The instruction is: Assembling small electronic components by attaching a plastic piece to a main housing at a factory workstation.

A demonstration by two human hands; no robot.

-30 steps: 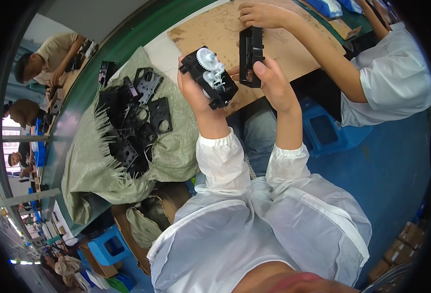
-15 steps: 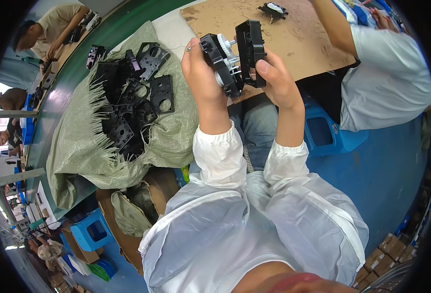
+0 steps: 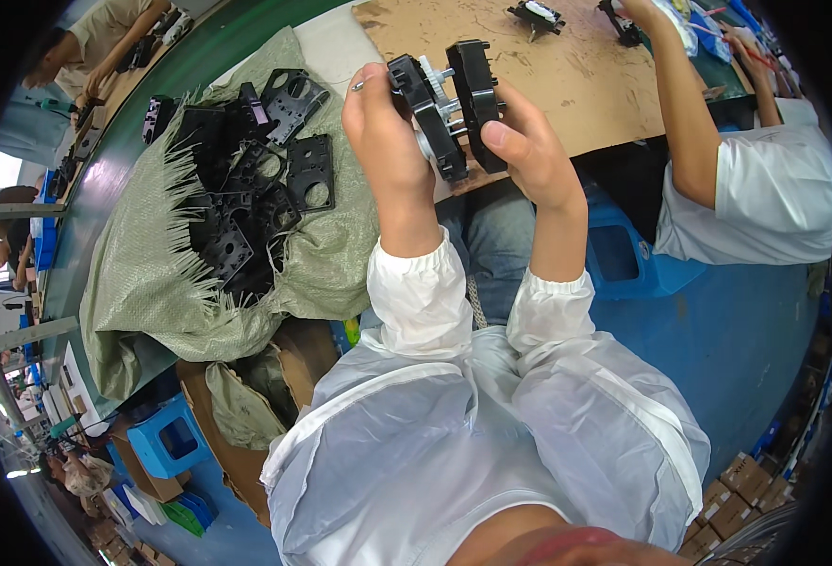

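My left hand (image 3: 390,141) grips a black plastic housing half (image 3: 432,115) that carries white gears (image 3: 432,83) and light pins on its inner side. A thin metal tip pokes out by the left thumb; what it belongs to is hidden. In my right hand (image 3: 535,146) is a matching black plastic cover (image 3: 475,94), its thumb pressed on the near edge. The two parts stand nearly upright, facing each other with a narrow gap that the gears and pins bridge. Both are held up above the near edge of the brown board (image 3: 567,94).
At left, an open woven sack (image 3: 152,274) holds several black plastic plates (image 3: 246,189). A black assembly with a white gear (image 3: 537,15) lies on the board's far side. A co-worker's arm (image 3: 685,113) reaches over the right. A blue stool (image 3: 633,255) and cardboard box (image 3: 223,434) stand below.
The black cover in my right hand has tilted and come slightly closer to the geared half. The co-worker's arm has shifted, and a black part now shows by that hand.
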